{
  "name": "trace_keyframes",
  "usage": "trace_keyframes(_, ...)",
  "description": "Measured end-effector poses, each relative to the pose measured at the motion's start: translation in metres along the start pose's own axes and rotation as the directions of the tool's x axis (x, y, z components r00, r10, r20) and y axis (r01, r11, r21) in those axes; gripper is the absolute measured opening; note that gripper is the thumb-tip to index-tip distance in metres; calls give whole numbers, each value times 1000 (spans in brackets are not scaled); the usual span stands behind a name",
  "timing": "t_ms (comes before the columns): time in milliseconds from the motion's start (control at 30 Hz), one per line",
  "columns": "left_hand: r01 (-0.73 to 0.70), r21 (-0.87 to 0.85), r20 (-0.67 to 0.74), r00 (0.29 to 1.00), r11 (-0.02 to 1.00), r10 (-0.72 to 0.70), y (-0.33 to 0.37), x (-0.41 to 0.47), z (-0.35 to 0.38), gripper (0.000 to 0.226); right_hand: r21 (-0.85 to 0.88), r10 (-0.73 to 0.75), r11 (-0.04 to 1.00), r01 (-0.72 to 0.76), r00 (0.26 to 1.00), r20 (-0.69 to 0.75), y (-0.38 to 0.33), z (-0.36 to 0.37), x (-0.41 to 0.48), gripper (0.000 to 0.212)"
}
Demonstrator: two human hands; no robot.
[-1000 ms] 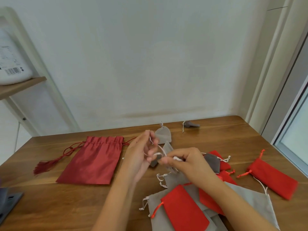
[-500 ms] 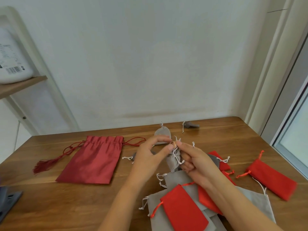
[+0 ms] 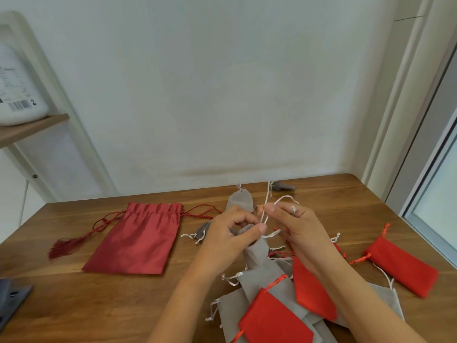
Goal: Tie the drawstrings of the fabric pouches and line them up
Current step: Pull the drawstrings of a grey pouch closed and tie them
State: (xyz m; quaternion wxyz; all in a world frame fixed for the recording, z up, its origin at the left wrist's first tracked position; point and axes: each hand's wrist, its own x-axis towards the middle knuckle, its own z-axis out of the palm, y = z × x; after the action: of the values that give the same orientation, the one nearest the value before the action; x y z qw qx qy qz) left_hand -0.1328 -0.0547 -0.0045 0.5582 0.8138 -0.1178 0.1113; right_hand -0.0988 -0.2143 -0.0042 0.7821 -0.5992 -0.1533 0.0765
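Small grey velvet pouch [image 3: 254,246] | held just above bench [image 3: 74,293] | left hand [image 3: 230,241] grips its neck, right hand [image 3: 301,233] pinches white drawstring [image 3: 265,211] | since 0.5 s ago cord drawn up, hands parted | we judge knot mid-tie, not cinched

A plain white wall [image 3: 222,95] rises behind the wooden surface [image 3: 74,305]. A white-framed wooden shelf [image 3: 29,127] stands at left; a window [image 3: 440,201] lets in daylight at right.
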Motion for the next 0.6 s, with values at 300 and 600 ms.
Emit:
trace_keyframes(300, 133, -528, -77, 976, 838, -204, 10, 0, -12, 23, -241, -104, 960, 141, 982, 159, 2, -8, 5, 25)
trace_keyframes(600, 239, -502, -91, 941, 831, -326, 14, 1, -14, 20, -658, -261, 678, 327, 944, 200, 6, -17, 6, 17)
